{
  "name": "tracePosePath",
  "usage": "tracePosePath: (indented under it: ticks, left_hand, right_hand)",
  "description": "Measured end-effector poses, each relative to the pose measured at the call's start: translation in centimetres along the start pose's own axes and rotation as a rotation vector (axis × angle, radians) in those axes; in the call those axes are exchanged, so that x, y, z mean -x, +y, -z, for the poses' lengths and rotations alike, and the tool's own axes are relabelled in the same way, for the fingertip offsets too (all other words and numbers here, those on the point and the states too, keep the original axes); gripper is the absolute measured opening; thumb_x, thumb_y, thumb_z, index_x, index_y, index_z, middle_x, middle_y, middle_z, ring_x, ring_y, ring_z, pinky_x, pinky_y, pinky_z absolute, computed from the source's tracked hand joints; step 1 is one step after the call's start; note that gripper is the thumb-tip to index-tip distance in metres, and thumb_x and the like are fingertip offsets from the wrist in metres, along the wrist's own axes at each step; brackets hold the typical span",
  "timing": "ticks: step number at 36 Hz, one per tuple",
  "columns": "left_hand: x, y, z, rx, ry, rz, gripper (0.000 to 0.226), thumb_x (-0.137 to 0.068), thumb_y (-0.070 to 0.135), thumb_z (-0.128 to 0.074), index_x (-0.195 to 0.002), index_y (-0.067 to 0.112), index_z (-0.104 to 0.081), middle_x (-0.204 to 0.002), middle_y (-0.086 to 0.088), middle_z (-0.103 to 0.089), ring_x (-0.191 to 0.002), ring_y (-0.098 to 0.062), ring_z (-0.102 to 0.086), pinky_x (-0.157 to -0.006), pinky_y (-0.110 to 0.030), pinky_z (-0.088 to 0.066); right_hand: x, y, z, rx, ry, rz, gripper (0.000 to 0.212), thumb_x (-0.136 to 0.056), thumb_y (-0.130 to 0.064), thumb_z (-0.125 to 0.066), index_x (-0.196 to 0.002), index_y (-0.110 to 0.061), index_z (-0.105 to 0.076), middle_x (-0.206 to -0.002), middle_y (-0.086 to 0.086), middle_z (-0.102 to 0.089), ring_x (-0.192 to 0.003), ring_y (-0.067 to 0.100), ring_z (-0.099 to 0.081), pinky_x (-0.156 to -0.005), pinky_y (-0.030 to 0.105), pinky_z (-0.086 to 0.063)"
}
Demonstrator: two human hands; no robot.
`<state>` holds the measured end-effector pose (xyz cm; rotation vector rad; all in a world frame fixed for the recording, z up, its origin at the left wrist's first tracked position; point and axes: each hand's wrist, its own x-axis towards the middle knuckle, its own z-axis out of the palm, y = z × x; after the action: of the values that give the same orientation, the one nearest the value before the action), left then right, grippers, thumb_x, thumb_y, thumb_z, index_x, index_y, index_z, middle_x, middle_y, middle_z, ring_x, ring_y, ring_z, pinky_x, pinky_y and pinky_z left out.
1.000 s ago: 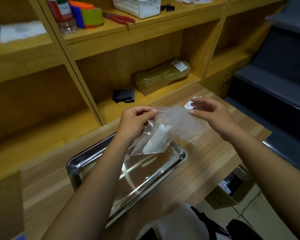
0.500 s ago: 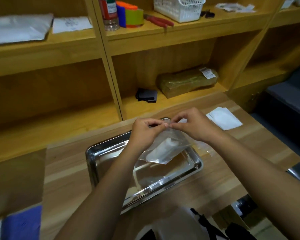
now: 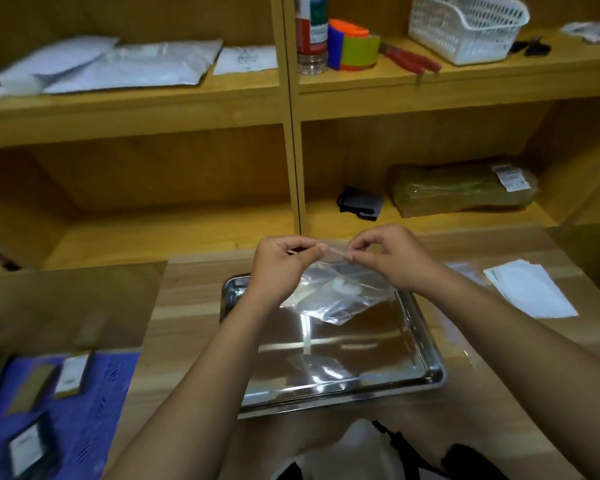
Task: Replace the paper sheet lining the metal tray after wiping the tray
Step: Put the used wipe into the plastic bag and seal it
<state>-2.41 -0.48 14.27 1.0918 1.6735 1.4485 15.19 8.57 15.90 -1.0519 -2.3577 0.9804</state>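
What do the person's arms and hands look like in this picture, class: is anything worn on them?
Both forearms are bare right down to the bottom edge of the picture; no sleeves show. The left hand and the right hand wear no gloves. No ring, watch or bracelet is visible. The fingernails look short and unpainted.

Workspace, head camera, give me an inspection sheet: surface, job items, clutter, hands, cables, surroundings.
Surface: wooden table, bare grain visible around the tray.
Job's things: metal tray unlined, shiny base exposed; clear plastic bag with something white inside, held above the tray; white sheets lying right of the tray.
Clutter: purple mat at left, carrying small boxes.
Hands: left hand and right hand both pinch the bag's top edge.
Cables: nothing seen.
Surroundings: wooden shelves behind, holding a white basket, red-handled pliers, a wrapped brown package and white mailers.
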Motion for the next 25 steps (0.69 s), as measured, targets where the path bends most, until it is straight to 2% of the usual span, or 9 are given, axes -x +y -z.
tracePosePath:
  ticks: [2,4,7,9,12,16,21,23,25]
  left_hand:
    - [0.0,0.2,0.3,-0.001,0.063,0.014,0.006,-0.076,0.020,-0.083,-0.078,0.025,-0.080,-0.081,-0.001,-0.078,-0.082,-0.026,-0.071,-0.077,-0.038,-0.057]
    - [0.1,0.3,0.5,0.007,0.118,0.022,0.006,-0.076,0.022,-0.083,-0.080,0.025,-0.080,-0.083,0.004,-0.078,-0.086,-0.019,-0.072,-0.078,-0.031,-0.057]
    - [0.4,0.4,0.6,0.022,0.181,0.048,0.006,-0.077,0.022,-0.082,-0.081,0.024,-0.080,-0.083,0.006,-0.078,-0.089,-0.014,-0.072,-0.082,-0.026,-0.054]
    - [0.7,0.6,0.7,0.034,0.231,0.064,0.009,-0.076,0.020,-0.082,-0.085,0.018,-0.080,-0.086,0.003,-0.078,-0.092,-0.016,-0.071,-0.085,-0.028,-0.055]
    - [0.6,0.5,0.9,0.041,0.296,0.076,0.018,-0.075,0.019,-0.083,-0.091,0.010,-0.080,-0.090,-0.001,-0.078,-0.094,-0.016,-0.072,-0.087,-0.029,-0.055]
    - [0.5,0.6,1.7,0.044,0.339,0.094,0.016,-0.075,0.019,-0.083,-0.089,0.013,-0.080,-0.088,-0.003,-0.078,-0.084,-0.015,-0.071,-0.082,-0.029,-0.056]
    - [0.9,1.2,2.2,0.050,0.377,0.076,0.018,-0.077,0.016,-0.081,-0.094,0.010,-0.078,-0.086,0.002,-0.077,-0.068,0.005,-0.067,-0.060,-0.009,-0.050]
    - [1.1,1.3,2.4,0.057,0.374,0.071,0.018,-0.077,0.016,-0.081,-0.093,0.009,-0.078,-0.088,-0.001,-0.077,-0.071,0.003,-0.068,-0.065,-0.012,-0.050]
    - [1.2,1.5,2.6,0.058,0.356,0.078,0.017,-0.077,0.017,-0.081,-0.092,0.010,-0.079,-0.089,-0.002,-0.078,-0.078,-0.002,-0.070,-0.074,-0.019,-0.051]
  right_hand:
    - [-0.4,0.2,0.5,-0.003,-0.026,-0.001,0.004,-0.084,-0.024,-0.074,-0.082,-0.028,-0.074,-0.084,-0.009,-0.071,-0.084,0.010,-0.065,-0.083,0.038,-0.053]
    - [-0.7,0.6,1.0,-0.002,-0.044,0.006,0.015,-0.084,-0.025,-0.074,-0.075,-0.036,-0.070,-0.083,-0.011,-0.071,-0.085,0.012,-0.065,-0.084,0.038,-0.053]
    - [-1.1,1.3,1.7,0.016,-0.090,0.017,0.017,-0.084,-0.028,-0.074,-0.073,-0.039,-0.068,-0.084,-0.013,-0.071,-0.089,0.010,-0.065,-0.087,0.037,-0.052]
    - [-1.2,1.6,2.1,0.023,-0.117,0.034,0.014,-0.085,-0.028,-0.073,-0.075,-0.037,-0.069,-0.085,-0.014,-0.071,-0.091,0.007,-0.064,-0.088,0.034,-0.050]
    - [-1.3,1.9,2.5,0.031,-0.140,0.053,0.008,-0.086,-0.026,-0.072,-0.081,-0.032,-0.070,-0.085,-0.014,-0.068,-0.087,0.005,-0.063,-0.079,0.028,-0.046]
    - [-1.1,2.1,3.0,0.049,-0.146,0.085,0.002,-0.087,-0.026,-0.071,-0.087,-0.025,-0.072,-0.085,-0.013,-0.067,-0.084,0.004,-0.061,-0.072,0.026,-0.042]
    - [-0.6,2.5,3.2,0.086,-0.147,0.123,0.015,-0.089,-0.032,-0.068,-0.077,-0.024,-0.070,-0.075,-0.005,-0.068,-0.075,0.016,-0.065,-0.070,0.035,-0.052]
    - [-0.4,2.5,3.1,0.124,-0.139,0.155,0.023,-0.090,-0.035,-0.065,-0.072,-0.021,-0.068,-0.071,0.000,-0.067,-0.069,0.021,-0.062,-0.064,0.036,-0.050]
    - [-0.1,2.4,3.1,0.161,-0.143,0.187,0.029,-0.091,-0.036,-0.063,-0.070,-0.016,-0.066,-0.067,0.004,-0.064,-0.063,0.021,-0.057,-0.057,0.033,-0.042]
